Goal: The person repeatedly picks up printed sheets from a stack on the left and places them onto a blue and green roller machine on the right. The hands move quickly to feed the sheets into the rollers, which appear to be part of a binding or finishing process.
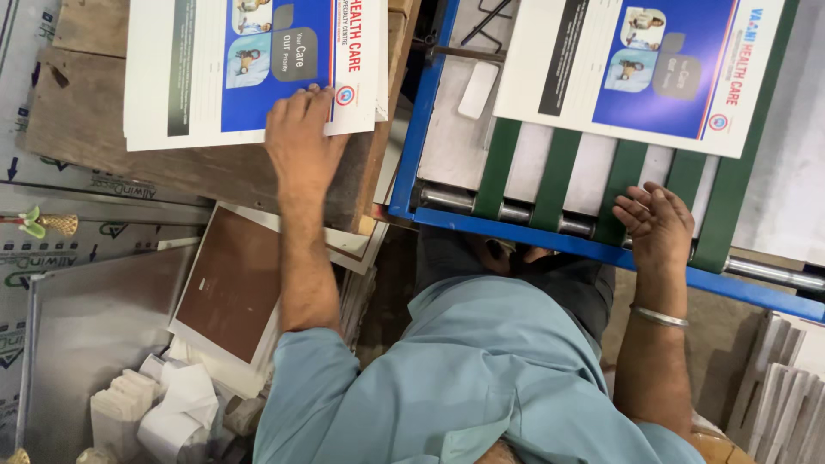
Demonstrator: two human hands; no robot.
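Note:
My left hand (pixel 300 131) lies flat on the near edge of a stack of printed sheets (pixel 198 77), white with blue panels, resting on a wooden board (pixel 103 129). Its fingers are spread on the top sheet. My right hand (pixel 655 220) rests on the green belts (pixel 498 167) of a blue-framed conveyor machine (pixel 430 112), fingers curled loosely, holding nothing. A single printed sheet (pixel 636 69) lies on the belts just beyond that hand. A metal bangle (pixel 659 317) circles my right wrist.
A brown-faced board (pixel 232 283) leans below the wooden board. Torn white paper scraps (pixel 163 404) fill a metal tray (pixel 86 318) at bottom left. Steel rollers (pixel 516 212) run along the conveyor's near edge. White card stacks (pixel 786 378) stand at bottom right.

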